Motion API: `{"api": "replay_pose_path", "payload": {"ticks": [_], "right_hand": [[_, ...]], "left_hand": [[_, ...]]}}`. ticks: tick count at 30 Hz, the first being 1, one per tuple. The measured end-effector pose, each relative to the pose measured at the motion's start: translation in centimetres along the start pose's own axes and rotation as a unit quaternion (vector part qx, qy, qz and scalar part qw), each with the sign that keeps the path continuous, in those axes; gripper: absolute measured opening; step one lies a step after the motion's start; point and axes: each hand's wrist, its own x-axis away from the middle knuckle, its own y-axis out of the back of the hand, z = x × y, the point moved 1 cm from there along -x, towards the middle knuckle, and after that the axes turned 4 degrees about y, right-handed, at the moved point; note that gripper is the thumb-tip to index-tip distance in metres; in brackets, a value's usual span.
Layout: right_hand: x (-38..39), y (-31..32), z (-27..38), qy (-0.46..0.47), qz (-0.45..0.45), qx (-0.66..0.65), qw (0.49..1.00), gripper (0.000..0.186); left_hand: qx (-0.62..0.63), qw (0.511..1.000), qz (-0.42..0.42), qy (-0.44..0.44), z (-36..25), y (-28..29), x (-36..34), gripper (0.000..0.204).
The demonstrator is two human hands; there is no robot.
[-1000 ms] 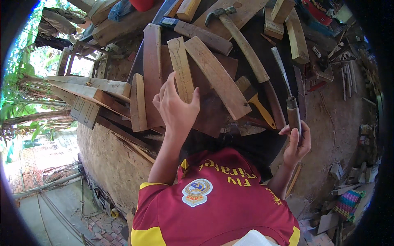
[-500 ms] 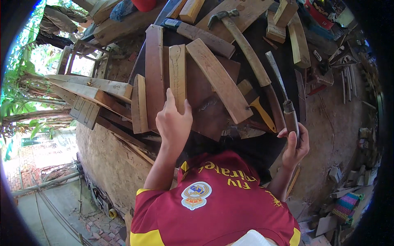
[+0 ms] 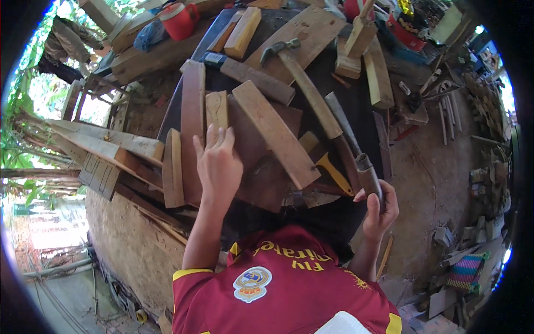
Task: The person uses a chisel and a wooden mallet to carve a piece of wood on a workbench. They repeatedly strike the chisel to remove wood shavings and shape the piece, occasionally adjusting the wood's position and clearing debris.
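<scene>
My left hand (image 3: 220, 170) lies over the lower end of a short pale wooden block (image 3: 217, 108), fingers stretched and apart; whether it presses on the wood I cannot tell. My right hand (image 3: 382, 209) is closed round the handle of a chisel (image 3: 344, 125), whose metal blade points away from me and up to the left. Left of the short block is a long reddish-brown board (image 3: 193, 122). A thicker wooden block (image 3: 276, 135) lies slanted to its right. Between that and the chisel are a yellow-handled paintbrush (image 3: 335, 173) and a claw hammer (image 3: 309, 89).
A wooden-bodied tool with a dark end (image 3: 256, 79) lies at the far side of the dark worktop (image 3: 328, 69). Wood blocks (image 3: 243, 33) and a red mug (image 3: 179, 21) stand beyond. Long timbers (image 3: 111, 146) jut out at the left. A woven mat (image 3: 467, 271) lies at the lower right.
The view has shifted, so the bench appears lower and further left. My left hand has gone from one pointing finger to several spread fingers over the block's lower end. My right hand keeps the chisel.
</scene>
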Motion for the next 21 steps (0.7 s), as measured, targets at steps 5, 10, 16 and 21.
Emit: {"api": "replay_pose_path", "payload": {"ticks": [5,10,16,21], "right_hand": [[0.0,0.5,0.4,-0.021,-0.017,-0.004,1.0,0.039],[-0.5,0.6,0.9,-0.005,-0.016,-0.014,1.0,0.037],[-2.6,-0.4,3.0,0.07,-0.015,0.045,0.996,0.042],[-4.7,-3.1,5.8,0.105,-0.017,0.02,0.994,0.05]], "left_hand": [[-0.028,0.998,0.008,0.055,0.3,-0.8,0.2,0.039],[-0.026,0.998,0.0,0.062,-0.1,-0.6,-0.1,0.037],[0.138,0.982,-0.121,0.033,-0.2,2.7,1.8,0.023],[0.374,0.907,-0.142,-0.133,-1.2,6.5,6.2,0.012]]}}
